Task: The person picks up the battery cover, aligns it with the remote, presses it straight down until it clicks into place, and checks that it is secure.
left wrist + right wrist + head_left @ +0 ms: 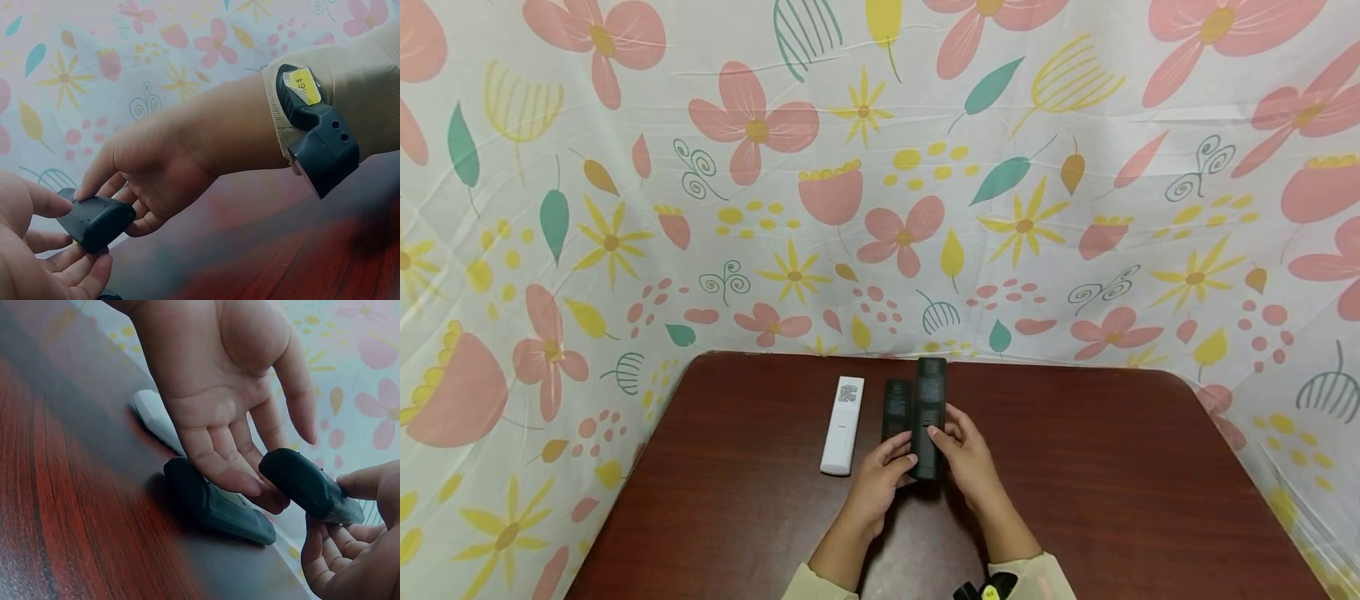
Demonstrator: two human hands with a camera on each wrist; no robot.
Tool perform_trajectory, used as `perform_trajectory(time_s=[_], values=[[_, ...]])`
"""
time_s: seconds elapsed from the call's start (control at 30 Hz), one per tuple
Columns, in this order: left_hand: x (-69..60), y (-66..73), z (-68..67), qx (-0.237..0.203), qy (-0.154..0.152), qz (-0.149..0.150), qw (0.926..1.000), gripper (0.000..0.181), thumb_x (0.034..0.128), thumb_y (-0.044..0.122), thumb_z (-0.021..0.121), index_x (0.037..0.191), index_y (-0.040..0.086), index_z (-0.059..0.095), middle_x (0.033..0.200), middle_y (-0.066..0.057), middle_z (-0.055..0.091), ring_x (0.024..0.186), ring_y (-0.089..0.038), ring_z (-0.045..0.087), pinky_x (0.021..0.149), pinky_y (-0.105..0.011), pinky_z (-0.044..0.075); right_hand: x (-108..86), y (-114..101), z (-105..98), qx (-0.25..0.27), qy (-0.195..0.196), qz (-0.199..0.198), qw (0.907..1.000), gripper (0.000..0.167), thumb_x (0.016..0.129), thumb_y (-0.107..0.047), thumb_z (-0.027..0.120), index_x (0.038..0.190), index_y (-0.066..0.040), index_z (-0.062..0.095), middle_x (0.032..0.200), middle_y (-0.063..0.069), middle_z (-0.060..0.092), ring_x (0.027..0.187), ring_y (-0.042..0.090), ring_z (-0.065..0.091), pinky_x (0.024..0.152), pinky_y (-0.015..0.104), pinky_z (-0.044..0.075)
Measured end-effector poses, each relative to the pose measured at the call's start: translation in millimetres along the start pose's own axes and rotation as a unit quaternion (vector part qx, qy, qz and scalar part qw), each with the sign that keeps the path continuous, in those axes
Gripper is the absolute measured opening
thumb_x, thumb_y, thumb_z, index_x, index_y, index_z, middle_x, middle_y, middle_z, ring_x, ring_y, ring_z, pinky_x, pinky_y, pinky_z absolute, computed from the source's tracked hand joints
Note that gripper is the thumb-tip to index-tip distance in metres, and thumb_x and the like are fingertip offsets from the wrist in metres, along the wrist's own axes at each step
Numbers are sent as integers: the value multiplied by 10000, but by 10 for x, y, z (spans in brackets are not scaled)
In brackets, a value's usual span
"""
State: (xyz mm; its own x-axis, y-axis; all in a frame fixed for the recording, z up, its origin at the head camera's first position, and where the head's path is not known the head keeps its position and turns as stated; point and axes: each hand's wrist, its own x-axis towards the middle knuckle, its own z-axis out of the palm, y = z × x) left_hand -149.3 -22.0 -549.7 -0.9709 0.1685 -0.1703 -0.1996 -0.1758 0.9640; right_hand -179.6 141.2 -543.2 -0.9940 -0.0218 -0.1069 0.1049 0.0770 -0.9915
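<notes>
A black remote control (930,392), its back side up, is raised off the table. My right hand (972,467) grips it, with the thumb on its upper face and the fingers beneath. My left hand (874,483) is at its lower left edge; the fingers are extended, and in the right wrist view the thumb (303,409) appears apart from it. Under and left of it, a second black remote control (897,400) lies on the table, partly hidden by my left hand. Farther left lies a white remote control (841,433) with a printed code on its back.
The brown wooden table (737,500) has rounded back corners. A white cloth (865,317) with flower and leaf prints hangs behind it and along both sides. A dark wrist camera (322,150) is strapped at my right sleeve.
</notes>
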Motion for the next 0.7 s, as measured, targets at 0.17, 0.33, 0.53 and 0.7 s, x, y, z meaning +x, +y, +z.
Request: perform_trajectory(time_s=[0.17, 0.33, 0.53, 0.7], values=[[-10, -3, 10, 90, -73, -42, 9999, 514, 989, 174, 600, 1468, 18, 495, 1456, -228, 531, 1141, -205, 606, 939, -385, 545, 5, 4, -18, -71, 20, 51, 10000, 609, 1011, -298, 624, 1544, -160, 364, 1234, 171, 654, 990, 165, 675, 813, 289, 548], [-21, -6, 18, 198, -134, -95, 9997, 519, 997, 182, 588, 1474, 7, 484, 1480, -248, 496, 1143, -219, 610, 982, -415, 533, 11, 2, -41, -110, 40, 148, 9998, 633, 1011, -297, 625, 1557, -148, 343, 1261, 172, 646, 1025, 180, 672, 850, 300, 541], [-37, -1, 40, 240, -194, -51, 9995, 520, 999, 157, 568, 1478, -17, 470, 1500, -281, 464, 1183, -260, 614, 1033, -461, 508, 35, 29, -74, -124, 78, 168, 9998, 638, 1010, -296, 626, 1557, -134, 340, 1268, 176, 646, 1009, 164, 664, 859, 297, 533], [-69, 17, 59, 313, -278, -86, 9991, 519, 1009, 172, 554, 1490, 2, 462, 1534, -287, 420, 1244, -303, 592, 1086, -497, 469, 48, 35, -100, -233, 119, 210, 9994, 646, 1006, -318, 631, 1556, -136, 345, 1269, 165, 646, 983, 148, 644, 840, 278, 516]])
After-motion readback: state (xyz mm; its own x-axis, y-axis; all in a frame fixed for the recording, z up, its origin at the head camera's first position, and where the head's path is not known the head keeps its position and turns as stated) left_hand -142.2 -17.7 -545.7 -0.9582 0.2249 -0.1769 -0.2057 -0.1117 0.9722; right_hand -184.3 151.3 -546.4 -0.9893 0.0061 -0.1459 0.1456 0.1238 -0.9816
